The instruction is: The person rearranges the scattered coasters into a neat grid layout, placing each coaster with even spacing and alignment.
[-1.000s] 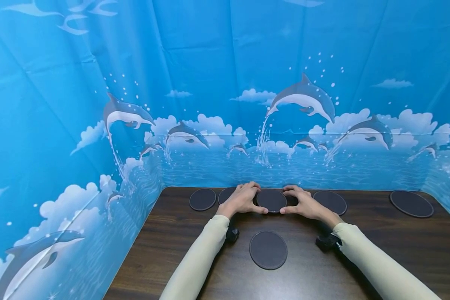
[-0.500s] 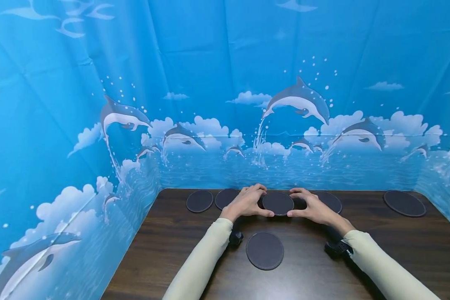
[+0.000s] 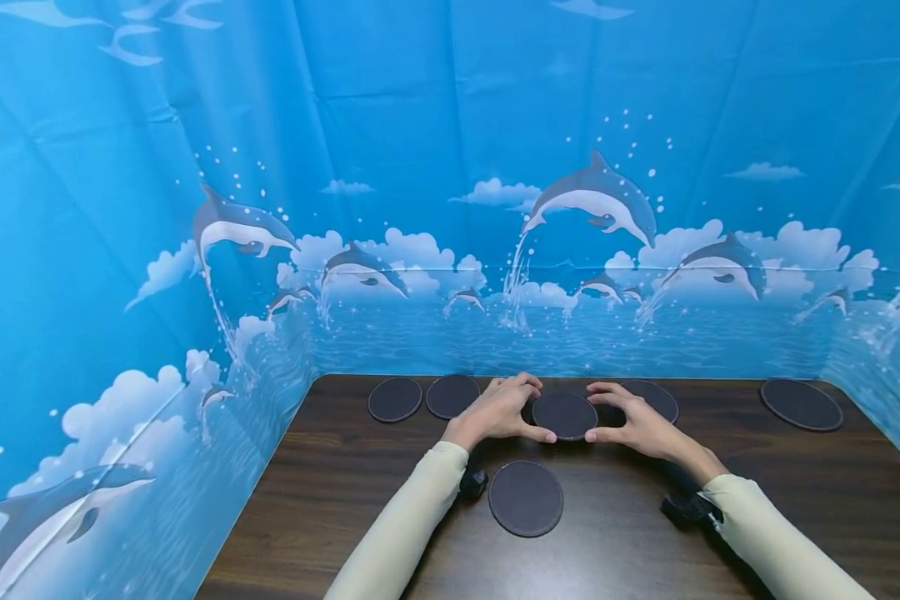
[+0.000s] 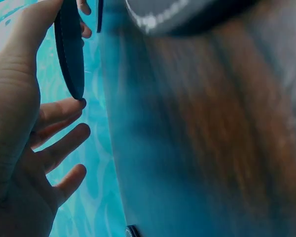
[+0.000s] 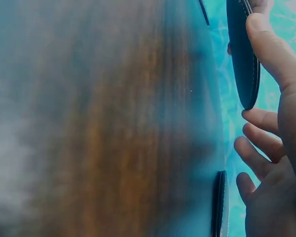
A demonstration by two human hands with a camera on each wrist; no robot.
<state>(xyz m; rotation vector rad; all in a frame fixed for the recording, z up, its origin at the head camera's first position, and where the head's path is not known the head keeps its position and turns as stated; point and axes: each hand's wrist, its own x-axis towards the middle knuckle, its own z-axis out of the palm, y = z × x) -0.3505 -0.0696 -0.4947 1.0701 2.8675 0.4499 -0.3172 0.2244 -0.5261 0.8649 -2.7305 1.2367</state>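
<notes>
Creased dolphin-print sheeting (image 3: 390,133) behind and beside a wood-grain table (image 3: 307,500) suggests a screened-off booth.

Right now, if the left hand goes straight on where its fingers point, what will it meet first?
Most likely the dark disc that the left hand itself grips near the edge. Beyond it, the right hand, holding the opposite side, seems next, though depth is hard to judge.

Cream-yellow and black

A pale cream-yellow left sleeve (image 3: 401,533) shows at bottom centre, a matching right sleeve (image 3: 783,533) at lower right. Near the cuffs sit a small black left camera (image 3: 474,483) and blocky black right camera (image 3: 684,510). Left hand (image 3: 498,411) and right hand (image 3: 637,425) are bare.
</notes>
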